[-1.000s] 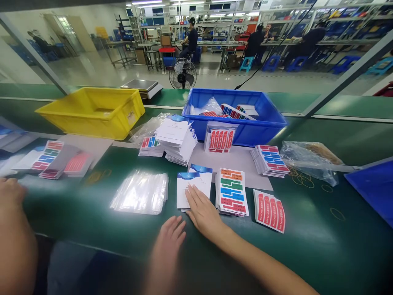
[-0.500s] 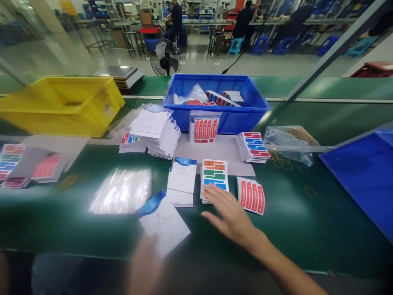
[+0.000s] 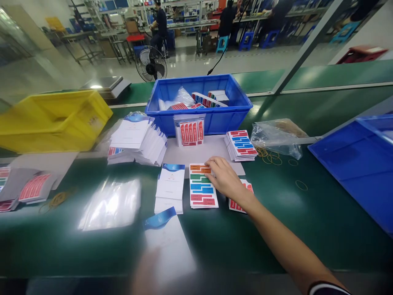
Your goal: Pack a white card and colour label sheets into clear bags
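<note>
My left hand, blurred at the bottom edge, grips a white leaflet with a blue wavy top. My right hand rests its bent fingertips on the upper right of a stack of multicoloured sticker sheets; whether it has pinched a sheet I cannot see. Left of that stack lies a small pile of white and blue leaflets. Red label sheets lie partly under my right wrist. Clear plastic bags form a shiny flat pile at the left.
A blue bin holds sheets and bags, with a packed clear pouch leaning on its front. Around it stand a tall leaflet stack, a sticker stack, a yellow bin and another blue bin. Rubber bands lie at the right.
My right hand has moved up and its fingertips now touch the top of the multicoloured sticker stack. The leaflet in my left hand has turned more upright. The camera view has shifted.
</note>
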Demonstrator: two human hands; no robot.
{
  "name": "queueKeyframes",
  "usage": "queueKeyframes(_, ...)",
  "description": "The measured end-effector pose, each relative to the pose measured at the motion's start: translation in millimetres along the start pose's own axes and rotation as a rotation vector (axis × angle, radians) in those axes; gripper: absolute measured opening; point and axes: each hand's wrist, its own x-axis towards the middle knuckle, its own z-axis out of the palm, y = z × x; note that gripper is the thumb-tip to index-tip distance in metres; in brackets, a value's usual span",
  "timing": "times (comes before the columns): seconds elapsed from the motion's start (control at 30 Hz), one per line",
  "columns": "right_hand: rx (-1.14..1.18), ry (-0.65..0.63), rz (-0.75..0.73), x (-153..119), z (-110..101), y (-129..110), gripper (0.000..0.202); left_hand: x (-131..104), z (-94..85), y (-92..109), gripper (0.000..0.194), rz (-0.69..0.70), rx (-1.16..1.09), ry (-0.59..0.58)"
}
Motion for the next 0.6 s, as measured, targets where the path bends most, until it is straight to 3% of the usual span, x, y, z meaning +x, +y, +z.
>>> queueKeyframes(0.2,0.038,0.071,0.037,-1,-4,-7,0.007,-1,8.8,-1,0.051,0.012,0.038,0.004)
queueKeyframes(0.27,0.112,0.105,0.059,-9,-17,-13,0.006,0,9.5,2,0.049,0.018,0.045,0.002)
queueKeyframes(0.37,0.437,0.160,0.171,-26,-45,-29,0.006,1,10.6,5,0.045,0.032,0.045,-0.008)
queueKeyframes(0.47,0.825,0.027,0.274,-38,-59,-49,0.013,0,13.2,4,0.039,0.044,0.044,-0.043)
queueKeyframes(0.6,1.038,-0.244,0.257,-43,-43,-73,0.016,-4,15.3,-3,0.035,0.028,0.077,-0.089)
